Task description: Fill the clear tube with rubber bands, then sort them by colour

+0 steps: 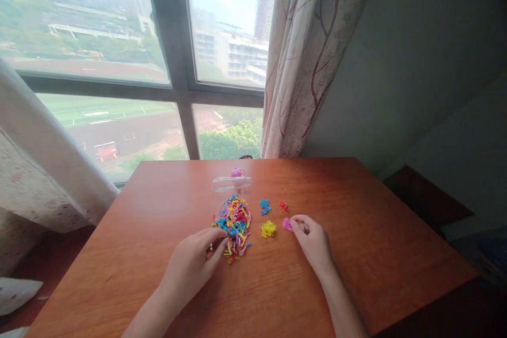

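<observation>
A heaped pile of mixed-colour elastic bands (233, 216) lies on the wooden table. My left hand (198, 256) is at its near left edge, thumb and index fingertips drawn close together on a band at the pile. To the right, my right hand (312, 240) pinches at a small clump of pink elastic bands (287, 225), its thumb and forefinger closed on the clump's right side. Between the hands sits a yellow clump of bands (268, 229). Farther back are a blue clump (265, 206) and a smaller red clump (283, 205).
Behind the pile a clear plastic bottle-shaped container (231, 184) lies on its side, with a pink round object (237, 172) just beyond. The brown table (158, 206) reaches to a window with curtains (301, 63) beside it.
</observation>
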`<state>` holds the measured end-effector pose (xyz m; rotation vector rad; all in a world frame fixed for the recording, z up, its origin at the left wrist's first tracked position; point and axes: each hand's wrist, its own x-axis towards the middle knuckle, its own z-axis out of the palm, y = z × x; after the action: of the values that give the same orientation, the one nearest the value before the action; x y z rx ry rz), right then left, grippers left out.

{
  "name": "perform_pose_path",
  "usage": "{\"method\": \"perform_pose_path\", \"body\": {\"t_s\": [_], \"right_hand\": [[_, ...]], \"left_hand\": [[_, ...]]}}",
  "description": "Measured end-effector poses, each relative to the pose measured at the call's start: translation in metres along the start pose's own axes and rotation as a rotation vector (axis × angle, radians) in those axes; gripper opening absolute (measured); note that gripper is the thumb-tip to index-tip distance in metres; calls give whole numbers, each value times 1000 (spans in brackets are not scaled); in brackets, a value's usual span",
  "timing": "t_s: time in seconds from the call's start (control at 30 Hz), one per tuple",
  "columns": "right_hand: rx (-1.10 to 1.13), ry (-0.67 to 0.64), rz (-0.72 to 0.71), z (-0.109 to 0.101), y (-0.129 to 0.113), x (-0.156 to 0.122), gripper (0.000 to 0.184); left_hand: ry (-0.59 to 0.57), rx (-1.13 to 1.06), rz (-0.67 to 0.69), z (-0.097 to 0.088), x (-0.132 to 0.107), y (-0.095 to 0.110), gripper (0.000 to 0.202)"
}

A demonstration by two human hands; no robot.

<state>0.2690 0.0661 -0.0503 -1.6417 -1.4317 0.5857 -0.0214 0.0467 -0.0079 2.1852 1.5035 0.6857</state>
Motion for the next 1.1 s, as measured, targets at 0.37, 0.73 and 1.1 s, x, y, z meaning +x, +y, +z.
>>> {"method": "perform_pose_path", "body": {"t_s": [0.37, 0.73, 1.1], "right_hand": [[-273, 68, -117, -2, 4, 0, 38], [-270, -142, -285, 26, -48, -25, 23], [-229, -277, -283, 62, -62, -52, 19]], "left_hand": [[-31, -26, -38, -2, 0, 1, 23], [-55, -8, -44, 0, 0, 0, 23], [-157, 15, 29, 4, -4, 4, 23]]}}
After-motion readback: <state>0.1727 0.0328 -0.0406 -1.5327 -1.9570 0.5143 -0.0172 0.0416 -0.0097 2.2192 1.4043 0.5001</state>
